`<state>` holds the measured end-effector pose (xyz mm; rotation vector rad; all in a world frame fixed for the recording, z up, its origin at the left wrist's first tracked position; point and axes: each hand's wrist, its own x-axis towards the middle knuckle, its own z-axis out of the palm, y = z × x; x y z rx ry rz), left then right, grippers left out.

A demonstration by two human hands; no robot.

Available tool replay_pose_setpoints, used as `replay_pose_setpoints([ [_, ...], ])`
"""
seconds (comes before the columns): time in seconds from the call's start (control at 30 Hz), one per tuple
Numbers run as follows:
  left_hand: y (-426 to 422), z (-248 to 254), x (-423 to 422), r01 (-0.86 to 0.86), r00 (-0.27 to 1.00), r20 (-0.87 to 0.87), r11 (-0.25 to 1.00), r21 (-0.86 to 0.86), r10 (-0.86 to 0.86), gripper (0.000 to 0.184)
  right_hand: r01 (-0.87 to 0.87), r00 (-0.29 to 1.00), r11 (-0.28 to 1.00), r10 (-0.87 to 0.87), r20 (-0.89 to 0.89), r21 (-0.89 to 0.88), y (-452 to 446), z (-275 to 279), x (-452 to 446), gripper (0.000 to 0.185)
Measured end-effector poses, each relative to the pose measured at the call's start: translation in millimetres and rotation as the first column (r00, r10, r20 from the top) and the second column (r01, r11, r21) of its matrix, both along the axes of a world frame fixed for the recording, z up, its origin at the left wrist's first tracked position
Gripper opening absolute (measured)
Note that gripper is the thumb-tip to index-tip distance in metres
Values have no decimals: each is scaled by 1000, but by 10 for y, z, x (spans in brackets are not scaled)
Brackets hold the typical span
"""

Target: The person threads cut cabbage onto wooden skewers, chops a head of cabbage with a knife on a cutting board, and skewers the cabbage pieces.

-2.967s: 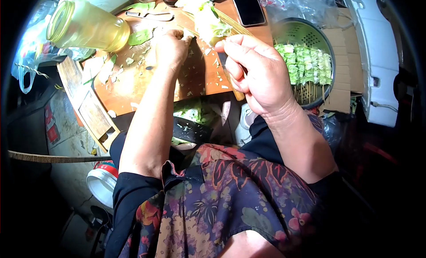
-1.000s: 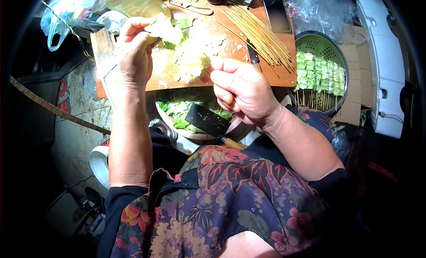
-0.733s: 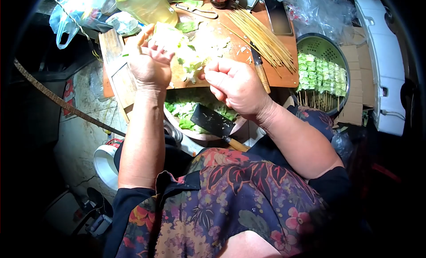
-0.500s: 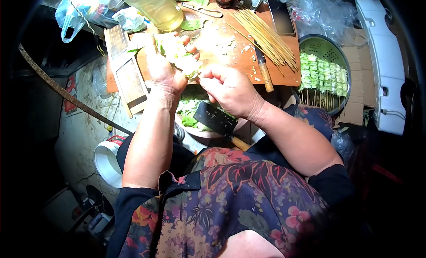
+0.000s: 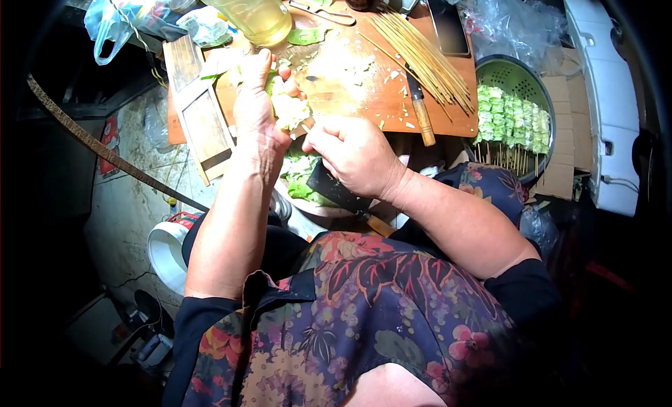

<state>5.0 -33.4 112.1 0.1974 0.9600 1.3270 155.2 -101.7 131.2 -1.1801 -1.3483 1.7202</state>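
Observation:
Pale green leaf pieces (image 5: 290, 110), cabbage or lettuce by their look, lie bunched in my left hand (image 5: 257, 106), whose fingers curl round them over the board's near edge. Close beside it, my right hand (image 5: 360, 155) is closed in a pinch. A short pale end of a bamboo skewer (image 5: 306, 128) shows between its fingertips and the leaves; the rest is hidden. Below my hands, a basin (image 5: 318, 209) holds more cut leaves (image 5: 299, 177). A dark-bladed cleaver (image 5: 336, 190) with a wooden handle rests across it, partly behind my right hand.
On the wooden board (image 5: 329, 92) are loose bamboo skewers (image 5: 420, 53), a knife (image 5: 420, 113), a phone (image 5: 448, 25), a jug of yellowish liquid (image 5: 252, 15) and a wooden slicer (image 5: 199, 113). A green colander (image 5: 521, 71) at right holds several threaded leaf skewers (image 5: 512, 120).
My right hand has shifted slightly down and right, opening a small gap from the leaves. My left hand has turned a little, its thumb now raised, and the leaves sit more bunched.

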Motion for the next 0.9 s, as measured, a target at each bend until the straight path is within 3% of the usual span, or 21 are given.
replay_pose_setpoints([
  [0.1, 9, 2, 59, -5, 999, 36, 997, -82, 8, 26, 4, 999, 996, -8, -48, -91, 49, 19, 4, 24],
  [0.17, 26, -8, 65, -18, 1000, 15, 992, -125, 20, 27, -24, 999, 1000, 24, 27, 8, 73, 7, 9, 24],
  [0.3, 37, -75, 30, 3, 1000, 18, 996, -88, -1, 31, -37, 999, 998, 38, 12, -56, 133, -11, 35, 25],
  [0.37, 75, -76, 11, -56, 992, 113, 998, -4, 56, 39, -28, 999, 1000, 29, 43, -13, 193, -39, 45, 25],
  [0.43, 130, 7, -44, -9, 992, 127, 1000, -6, 9, 49, -30, 995, 999, 26, 97, 35, 206, 42, 72, 25],
  [0.53, 183, 125, -147, -76, 993, 82, 992, -105, 85, 62, -42, 986, 996, 28, 162, 81, 171, 67, 104, 25],
  [0.63, 252, -69, -253, -11, 998, 67, 1000, 12, 10, 55, -76, 980, 989, 49, 194, 130, 139, 1, 109, 24],
  [0.7, 261, -96, -204, -56, 998, 10, 997, -43, 57, 46, -57, 977, 945, -13, 211, 322, 118, -121, 79, 22],
  [0.77, 246, -51, -136, -106, 989, -105, 994, -37, 102, 39, -55, 980, 955, -5, 201, 291, 104, -114, 90, 22],
  [0.83, 229, -116, -136, -124, 988, -92, 992, -31, 121, 36, -51, 981, 964, -1, 195, 262, 84, -81, 90, 21],
  [0.9, 220, -136, -122, -142, 987, -80, 990, -23, 140, 34, -45, 988, 997, 35, 150, 66, 69, -35, 91, 21],
])
